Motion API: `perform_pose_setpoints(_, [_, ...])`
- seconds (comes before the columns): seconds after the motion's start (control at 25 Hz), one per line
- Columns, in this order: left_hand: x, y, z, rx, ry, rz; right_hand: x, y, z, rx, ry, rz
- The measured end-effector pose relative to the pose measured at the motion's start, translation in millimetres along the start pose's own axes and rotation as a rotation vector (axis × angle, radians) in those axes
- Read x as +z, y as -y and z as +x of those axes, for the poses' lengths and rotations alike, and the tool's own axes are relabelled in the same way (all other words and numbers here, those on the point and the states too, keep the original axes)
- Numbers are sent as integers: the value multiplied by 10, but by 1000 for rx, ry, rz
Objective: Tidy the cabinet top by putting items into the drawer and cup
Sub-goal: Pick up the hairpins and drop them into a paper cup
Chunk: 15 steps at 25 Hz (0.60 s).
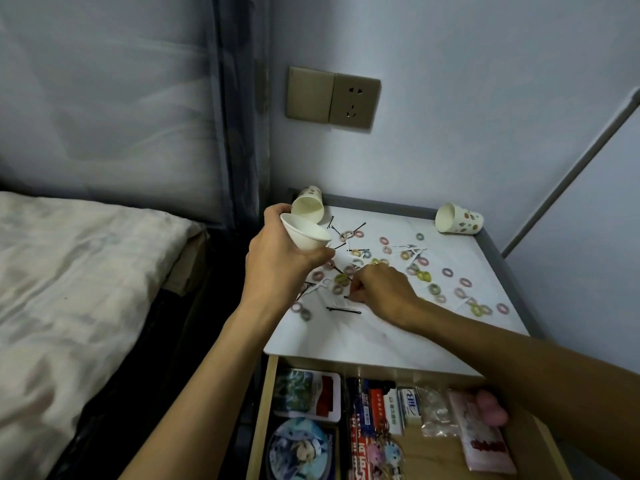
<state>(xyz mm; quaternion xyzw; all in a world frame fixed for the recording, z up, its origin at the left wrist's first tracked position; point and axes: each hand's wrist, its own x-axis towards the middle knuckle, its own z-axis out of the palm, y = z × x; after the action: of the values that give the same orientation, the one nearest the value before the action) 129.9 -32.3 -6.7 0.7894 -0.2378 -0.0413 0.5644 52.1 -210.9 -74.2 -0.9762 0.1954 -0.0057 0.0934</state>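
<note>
Where the bottom edge of the frame cuts it off, the open drawer (263, 410) shows only its back part, and the right forearm hides its right side. Above it, mid-frame, the right hand (377, 289) lies knuckles-up on the table (363, 337) with its fingers curled under; whether they pinch anything I cannot tell. One black hairpin (343, 310) lies just beside it. The left hand (277, 254) grips a white cup (304, 237), tilted, over the table's left edge. There are three cups in all: a second cup (308, 206) and a third cup (457, 219) lie on their sides at the back corners. The scattered hair ties (446, 271) are too many and too small to count surely.
</note>
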Motion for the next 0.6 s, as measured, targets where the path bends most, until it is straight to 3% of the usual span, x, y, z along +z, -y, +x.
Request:
perform_pose_setpoints(0.24, [146, -27, 15, -9, 20, -28, -24, -21, -14, -66, -36, -161])
perform_pose_setpoints(0.48, [143, -11, 21, -11, 13, -18, -3, -35, -31, -62, -10, -56])
perform_pose_setpoints(0.6, [175, -18, 10, -4, 28, -14, 6, 9, -33, -111, -3, -132])
